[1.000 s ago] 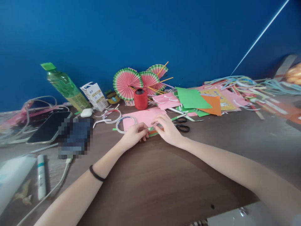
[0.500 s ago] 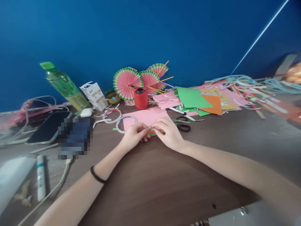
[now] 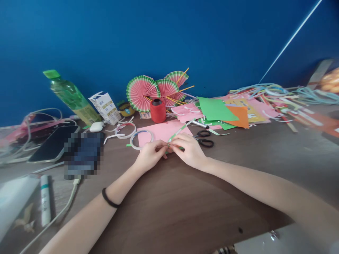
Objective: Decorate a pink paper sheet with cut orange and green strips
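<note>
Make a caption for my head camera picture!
Left hand and right hand pinch a green-and-white paper strip before watermelon-colored paper fans.

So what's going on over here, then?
Someone sits or stands at a table, working bare-handed. The left hand and right hand meet at the near end of a thin green strip, apparently pinching it between them, while its far end slants away over a pink sheet. A tape roll lies beyond the left hand, and black-handled scissors beyond the right. Farther back are a red spool and pink-and-green fans.
</note>
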A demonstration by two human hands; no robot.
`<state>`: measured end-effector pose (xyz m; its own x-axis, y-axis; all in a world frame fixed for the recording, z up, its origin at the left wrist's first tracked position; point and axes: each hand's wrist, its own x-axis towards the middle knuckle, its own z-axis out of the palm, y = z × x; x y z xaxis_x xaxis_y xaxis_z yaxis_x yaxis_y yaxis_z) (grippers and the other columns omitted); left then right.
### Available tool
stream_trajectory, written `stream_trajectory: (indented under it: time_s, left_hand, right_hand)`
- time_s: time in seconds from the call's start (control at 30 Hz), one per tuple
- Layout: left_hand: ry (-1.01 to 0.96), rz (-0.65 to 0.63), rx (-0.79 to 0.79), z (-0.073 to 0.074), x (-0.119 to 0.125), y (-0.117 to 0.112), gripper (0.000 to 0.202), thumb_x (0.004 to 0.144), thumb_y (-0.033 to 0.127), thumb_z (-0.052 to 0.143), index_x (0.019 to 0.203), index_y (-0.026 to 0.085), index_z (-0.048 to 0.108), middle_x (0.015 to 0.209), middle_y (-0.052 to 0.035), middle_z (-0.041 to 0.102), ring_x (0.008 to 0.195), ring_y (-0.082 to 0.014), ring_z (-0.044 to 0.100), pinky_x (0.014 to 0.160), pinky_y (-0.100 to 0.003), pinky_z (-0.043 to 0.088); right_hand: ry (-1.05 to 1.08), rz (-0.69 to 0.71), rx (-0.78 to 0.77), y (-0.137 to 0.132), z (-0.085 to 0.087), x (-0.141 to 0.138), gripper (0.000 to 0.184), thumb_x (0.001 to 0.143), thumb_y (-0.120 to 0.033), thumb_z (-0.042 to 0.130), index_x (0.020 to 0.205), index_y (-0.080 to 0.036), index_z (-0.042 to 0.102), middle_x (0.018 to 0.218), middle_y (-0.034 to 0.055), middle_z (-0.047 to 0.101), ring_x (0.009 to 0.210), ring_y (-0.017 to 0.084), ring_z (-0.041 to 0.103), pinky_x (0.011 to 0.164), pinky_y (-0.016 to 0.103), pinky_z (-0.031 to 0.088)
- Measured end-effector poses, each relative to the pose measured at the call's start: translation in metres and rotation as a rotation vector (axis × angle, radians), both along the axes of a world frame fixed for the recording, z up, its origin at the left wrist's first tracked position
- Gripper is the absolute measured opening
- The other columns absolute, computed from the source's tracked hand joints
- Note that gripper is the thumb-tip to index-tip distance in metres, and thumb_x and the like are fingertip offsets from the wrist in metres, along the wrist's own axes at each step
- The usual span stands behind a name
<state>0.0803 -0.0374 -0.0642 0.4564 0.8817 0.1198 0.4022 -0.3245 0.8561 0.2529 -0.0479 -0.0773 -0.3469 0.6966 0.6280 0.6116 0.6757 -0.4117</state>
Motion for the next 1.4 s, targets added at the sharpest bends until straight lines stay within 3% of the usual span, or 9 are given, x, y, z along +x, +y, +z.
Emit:
stream_trajectory:
  time_s: [0.27,0.73,1.03,1.4]
  left_hand:
    - [0.122,0.037,0.217,-0.0013,0.001,-0.006,0.016,0.082,0.021,0.046,0.078,0.017,0.061,0.068,0.0019,0.066,0.052,-0.0076,0.06,0.055,-0.018,0.045]
    - [0.143,0.022,0.246,-0.0016,0.0004,-0.0055,0.015,0.083,0.022,0.045,0.078,0.018,0.058,0.072,0.0021,0.066,0.054,-0.0081,0.06,0.055,-0.019,0.045]
    - [0.278,0.057,0.43,-0.0019,0.0015,-0.0075,0.015,0.081,0.02,0.045,0.08,0.018,0.06,0.07,0.0007,0.067,0.057,-0.0101,0.059,0.058,-0.021,0.044]
    - [0.317,0.067,0.528,-0.0078,-0.0004,-0.007,0.019,0.08,0.023,0.046,0.084,0.018,0.064,0.075,-0.0042,0.07,0.061,-0.0131,0.061,0.061,-0.023,0.046]
  right_hand:
    - [0.009,-0.007,0.027,-0.0032,0.0003,-0.0028,0.012,0.081,-0.017,0.051,0.079,-0.016,0.063,0.084,0.006,0.064,0.082,0.017,0.056,0.072,0.031,0.042]
    - [0.015,0.011,-0.009,-0.004,0.0029,-0.0025,0.013,0.079,-0.015,0.05,0.076,-0.017,0.062,0.082,0.0055,0.063,0.079,0.017,0.057,0.072,0.032,0.044]
    - [0.036,0.028,-0.056,-0.0047,0.0017,-0.0026,0.015,0.079,-0.013,0.049,0.085,-0.016,0.063,0.087,0.007,0.063,0.084,0.018,0.056,0.076,0.033,0.045]
    - [0.094,0.033,-0.115,-0.0065,0.0021,-0.0046,0.015,0.078,-0.012,0.049,0.083,-0.018,0.062,0.084,0.0051,0.061,0.081,0.017,0.057,0.075,0.032,0.046]
